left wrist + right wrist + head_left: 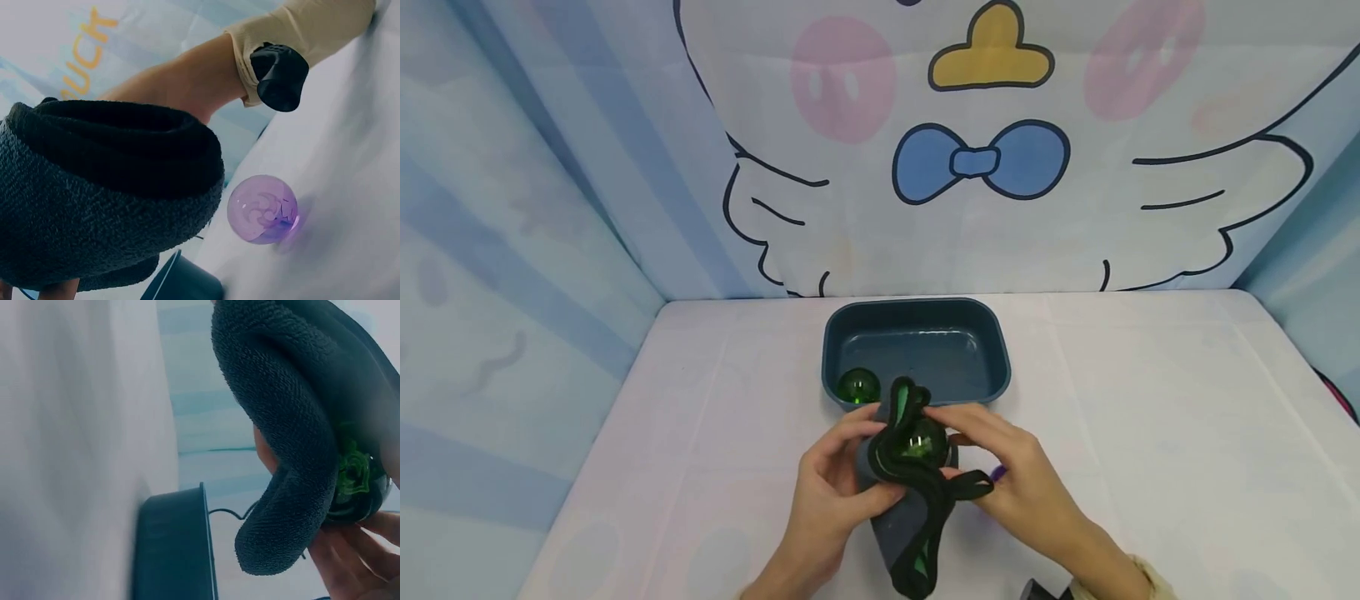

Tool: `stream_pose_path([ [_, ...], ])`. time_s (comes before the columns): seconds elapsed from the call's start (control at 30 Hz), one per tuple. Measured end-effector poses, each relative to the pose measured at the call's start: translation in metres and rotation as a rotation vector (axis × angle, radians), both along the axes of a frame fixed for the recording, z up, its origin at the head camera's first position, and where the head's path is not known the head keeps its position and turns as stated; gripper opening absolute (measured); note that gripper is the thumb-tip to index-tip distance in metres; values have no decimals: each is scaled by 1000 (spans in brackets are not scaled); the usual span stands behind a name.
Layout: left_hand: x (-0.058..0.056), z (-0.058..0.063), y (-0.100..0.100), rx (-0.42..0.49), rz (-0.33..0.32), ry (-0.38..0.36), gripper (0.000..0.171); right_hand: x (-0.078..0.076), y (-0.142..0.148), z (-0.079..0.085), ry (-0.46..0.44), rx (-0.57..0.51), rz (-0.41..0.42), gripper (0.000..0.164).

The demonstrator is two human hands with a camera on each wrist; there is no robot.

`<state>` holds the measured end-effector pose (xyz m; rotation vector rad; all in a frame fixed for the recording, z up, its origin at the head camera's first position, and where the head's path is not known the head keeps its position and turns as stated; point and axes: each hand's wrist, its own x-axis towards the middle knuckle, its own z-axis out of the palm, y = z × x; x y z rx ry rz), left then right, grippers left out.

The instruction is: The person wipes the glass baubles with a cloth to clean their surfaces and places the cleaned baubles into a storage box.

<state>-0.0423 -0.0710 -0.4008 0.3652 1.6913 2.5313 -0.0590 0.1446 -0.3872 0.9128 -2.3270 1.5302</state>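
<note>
A dark grey terry cloth (895, 525) with black and green folds is bunched between both hands, low in front of the basin. My left hand (831, 500) grips its left side, thumb in front and fingers behind. My right hand (1011, 467) pinches a clear green ball (927, 443), which sits in the folds at the cloth's upper part. In the right wrist view, the green ball (359, 484) shows a raised pattern, with fingers (350, 556) beneath it. A second green ball (859, 386) lies in the front left corner of the blue basin (917, 310).
A clear purple ball (262, 209) rests on the white-covered table (337, 250), mostly hidden behind my right hand in the head view. On my right sleeve sits a black camera (279, 78). Behind the basin hangs a printed cloth backdrop (985, 242).
</note>
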Motion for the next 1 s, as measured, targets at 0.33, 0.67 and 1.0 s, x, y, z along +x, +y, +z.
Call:
stream_pose_path([
  [0.33,0,-1,4,-9,52,-11,51,-1,3,1,127,87,39,74],
  [0.67,2,-2,4,-16,24,-67,49,-6,10,4,-1,54,133,64],
  [1.0,0,-6,5,13,47,-34,50,-9,8,-2,11,-28,123,65],
])
